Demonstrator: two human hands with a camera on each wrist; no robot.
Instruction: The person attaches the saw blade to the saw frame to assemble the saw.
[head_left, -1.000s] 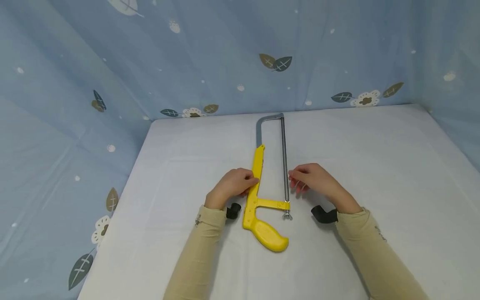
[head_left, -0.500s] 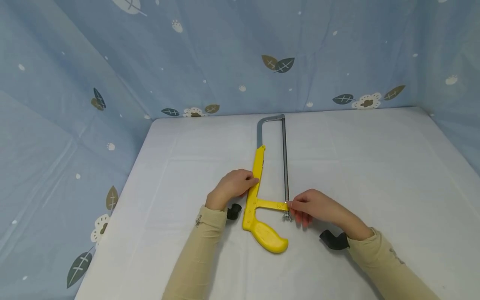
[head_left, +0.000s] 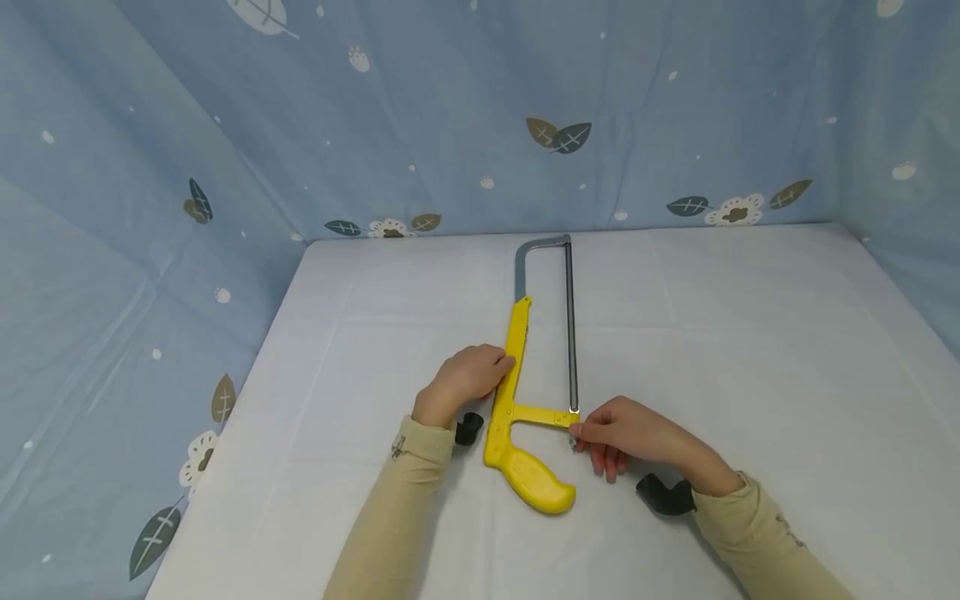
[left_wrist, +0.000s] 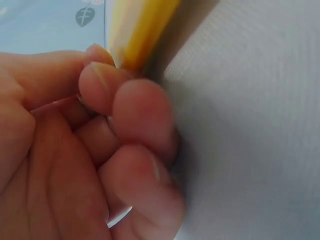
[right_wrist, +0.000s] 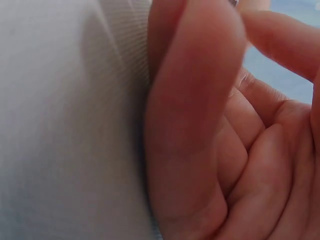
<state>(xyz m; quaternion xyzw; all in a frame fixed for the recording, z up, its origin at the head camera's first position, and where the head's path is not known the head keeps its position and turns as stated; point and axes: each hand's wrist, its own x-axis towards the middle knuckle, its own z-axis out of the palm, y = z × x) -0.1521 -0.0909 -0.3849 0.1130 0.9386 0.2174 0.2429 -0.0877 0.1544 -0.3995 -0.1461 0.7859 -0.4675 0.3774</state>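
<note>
A hacksaw (head_left: 517, 325) with a yellow frame and grey front bow lies flat on the white cloth. Its blade (head_left: 572, 333) runs along the right side, and its yellow handle (head_left: 538, 483) points toward me. My left hand (head_left: 467, 375) pinches the yellow frame bar partway along. In the left wrist view, curled fingertips (left_wrist: 142, 112) meet the blurred yellow bar (left_wrist: 145, 35). At the near end of the blade, the thumb and index finger of my right hand (head_left: 630, 429) pinch the metal wing nut (head_left: 573, 442), mostly covering it. The other right fingers (right_wrist: 190, 120) rest near the cloth.
White cloth (head_left: 390, 350) covers the table. Blue patterned fabric (head_left: 450, 108) hangs behind it and on both sides. Black wrist-camera mounts (head_left: 666, 495) stick out beside both sleeves.
My right hand has moved from beside the blade toward me, down to the wing nut, and now pinches it. The left hand keeps its hold on the frame, and the hacksaw lies in the same place.
</note>
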